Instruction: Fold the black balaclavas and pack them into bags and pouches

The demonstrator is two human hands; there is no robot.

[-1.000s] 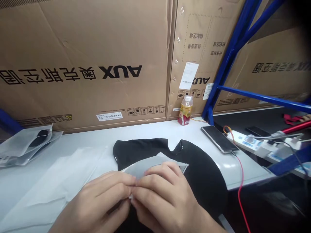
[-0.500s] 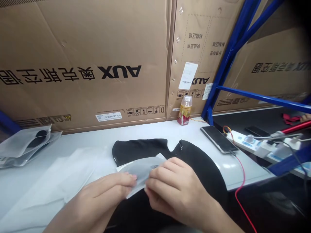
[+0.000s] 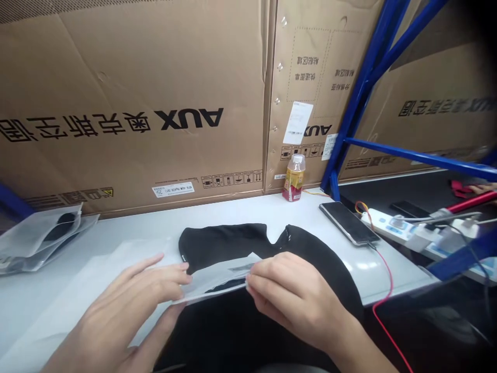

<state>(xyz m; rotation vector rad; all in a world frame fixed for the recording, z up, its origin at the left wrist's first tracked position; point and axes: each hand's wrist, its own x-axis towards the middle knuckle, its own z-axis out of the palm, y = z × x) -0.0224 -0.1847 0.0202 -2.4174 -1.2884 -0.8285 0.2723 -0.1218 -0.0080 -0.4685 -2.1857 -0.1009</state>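
Between my hands is a small frosted plastic bag [image 3: 212, 277], tilted, with something dark showing at its right part. My right hand [image 3: 297, 295] pinches the bag's right end, fingertips together. At the left end, my left hand [image 3: 130, 305] has its thumb below and fingers above the bag, index finger raised. Under both hands a black cloth piece [image 3: 322, 264] with a notched edge lies over the table and its front edge. Several frosted bags [image 3: 97, 274] lie flat beside my left hand, partly covered by it.
Filled frosted bags [image 3: 39, 238] lie at the table's left. Toward the back stand a drink bottle [image 3: 294, 178] and large cardboard boxes [image 3: 132, 67]. A phone [image 3: 349, 223] with a red cable, a power strip [image 3: 392, 223] and a blue rack [image 3: 355, 109] are on the right.
My left hand has moved left along the bag and its fingers have spread. The bag now stretches flatter between my hands, showing more of its edge. My right hand has shifted slightly right.
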